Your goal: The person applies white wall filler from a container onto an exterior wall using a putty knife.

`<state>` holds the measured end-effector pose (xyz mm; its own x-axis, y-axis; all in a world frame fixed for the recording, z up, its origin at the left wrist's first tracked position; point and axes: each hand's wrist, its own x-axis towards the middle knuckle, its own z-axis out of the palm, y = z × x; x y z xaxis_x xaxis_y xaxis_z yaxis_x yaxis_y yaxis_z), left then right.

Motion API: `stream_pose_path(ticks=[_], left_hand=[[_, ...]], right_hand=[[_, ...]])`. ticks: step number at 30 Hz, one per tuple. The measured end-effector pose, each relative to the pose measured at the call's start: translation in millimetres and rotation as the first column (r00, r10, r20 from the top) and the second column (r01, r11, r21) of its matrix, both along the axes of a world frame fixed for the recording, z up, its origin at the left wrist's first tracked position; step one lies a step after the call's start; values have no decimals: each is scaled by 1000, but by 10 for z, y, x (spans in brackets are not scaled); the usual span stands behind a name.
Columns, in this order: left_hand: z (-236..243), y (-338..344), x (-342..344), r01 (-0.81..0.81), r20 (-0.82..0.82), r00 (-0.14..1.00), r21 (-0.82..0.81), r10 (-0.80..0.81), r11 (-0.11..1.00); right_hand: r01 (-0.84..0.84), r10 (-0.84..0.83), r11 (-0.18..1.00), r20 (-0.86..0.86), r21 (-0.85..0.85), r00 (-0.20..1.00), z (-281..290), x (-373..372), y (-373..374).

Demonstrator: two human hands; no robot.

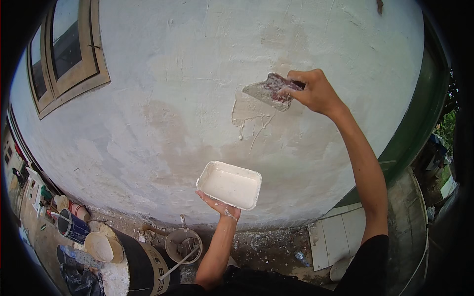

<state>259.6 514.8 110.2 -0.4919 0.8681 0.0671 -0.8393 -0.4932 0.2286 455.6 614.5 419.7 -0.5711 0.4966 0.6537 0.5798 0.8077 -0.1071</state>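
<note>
My right hand is closed round the handle of a putty knife with a wide, smeared blade. The blade lies at or very close to the wall, beside a fresh patch of wet cream-coloured filler with thin drips running down from it. Lower and to the left, my left hand supports a shallow white rectangular tray from below. Pale, creamy filler coats the inside of the tray. Most of the left fingers are hidden beneath it.
A wooden-framed window is at the upper left. Below stand a black drum, a bucket with a stick and a dark blue bucket. Pale boards lie by the wall's foot, near a green door frame.
</note>
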Motion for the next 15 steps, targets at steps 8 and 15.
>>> stream_pose_path(ticks=[8, 15], left_hand=[[-289, -284, -197, -9, -15, 1000, -51, 8, 999], [-277, -429, -205, 61, 0, 998, 113, -61, 992]], right_hand=[[-124, 96, 987, 240, 101, 966, -2127, -413, 468], [34, -69, 958, 111, 284, 991, -885, -508, 669]])
